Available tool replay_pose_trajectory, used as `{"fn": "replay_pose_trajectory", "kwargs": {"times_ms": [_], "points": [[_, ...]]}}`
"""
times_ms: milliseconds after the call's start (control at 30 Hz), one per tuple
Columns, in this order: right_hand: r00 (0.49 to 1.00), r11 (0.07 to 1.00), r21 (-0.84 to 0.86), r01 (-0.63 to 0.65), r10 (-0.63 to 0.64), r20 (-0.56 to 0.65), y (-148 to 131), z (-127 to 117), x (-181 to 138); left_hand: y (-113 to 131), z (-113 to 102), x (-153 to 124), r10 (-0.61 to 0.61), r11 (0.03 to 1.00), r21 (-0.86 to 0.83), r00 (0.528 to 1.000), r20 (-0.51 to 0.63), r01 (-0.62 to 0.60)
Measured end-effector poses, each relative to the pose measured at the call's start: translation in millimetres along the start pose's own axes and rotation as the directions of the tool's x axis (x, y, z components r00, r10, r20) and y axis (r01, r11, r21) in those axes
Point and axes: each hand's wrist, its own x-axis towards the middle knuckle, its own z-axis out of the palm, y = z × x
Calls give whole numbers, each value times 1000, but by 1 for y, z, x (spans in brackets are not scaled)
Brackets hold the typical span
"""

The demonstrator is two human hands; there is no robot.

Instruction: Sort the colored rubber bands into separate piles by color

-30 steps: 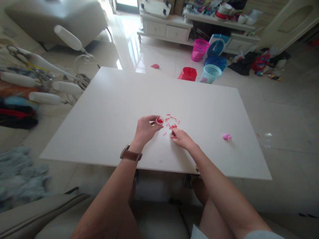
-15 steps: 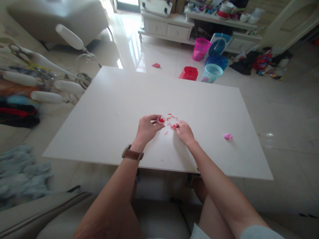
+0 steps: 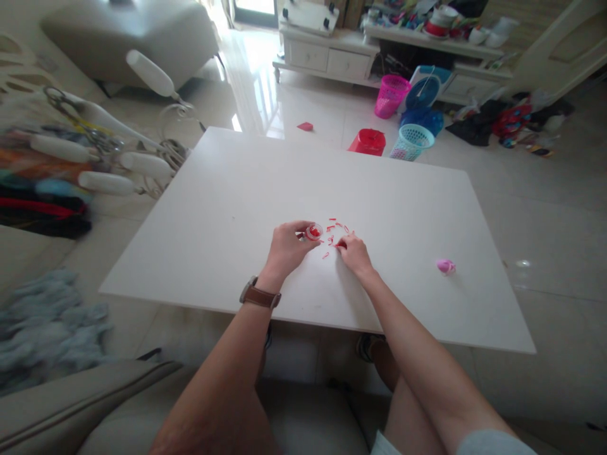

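My left hand [image 3: 288, 248] is wrapped round a small clear round jar [image 3: 313, 231] with red pieces inside, its open mouth tipped toward me. Close to its right, my right hand [image 3: 355, 254] is closed in a pinch just above the tabletop, with a bit of red at the fingertips that looks like paper clips. Several loose red paper clips [image 3: 331, 228] are scattered on the white table [image 3: 227, 189] between and beyond the hands. One lone clip [image 3: 325, 255] lies nearer to me. What is deeper in the right hand's fingers is hidden.
A small pink-purple object [image 3: 446, 266] sits on the table's right side. Past the far edge stand a red bin [image 3: 368, 142], a light blue basket [image 3: 413, 140] and a pink basket [image 3: 392, 98]. White padded metal arms [image 3: 147, 165] stand at the left.
The little heap of clips by my right hand has shrunk, and red now shows at its fingertips. The whole view has shifted slightly. My left hand still holds the jar.
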Motion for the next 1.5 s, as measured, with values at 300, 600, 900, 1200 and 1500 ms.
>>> {"fn": "replay_pose_trajectory", "kwargs": {"times_ms": [300, 600, 900, 1200, 1500], "points": [[930, 839, 406, 363, -302, -208, -41, -50, -19, 4, 5, -7, -1, 910, 411, 994, 108, -44], [894, 809, 381, 447, -414, -171, -48, -44, -29, 14, 23, -14, 25, 794, 585, 972, 235, -162], [830, 748, 359, 558, -505, -238, -41, -50, -30, 2, 22, -7, 34, 913, 391, 978, 204, -113], [819, 793, 232, 564, -500, -282, -45, -52, -30, 1, 22, -6, 50, 926, 356, 974, 222, -129], [786, 743, 258, 618, -585, -201, -47, -56, -29, 0, 20, -5, 71, 957, 261, 971, 228, -131]]}}
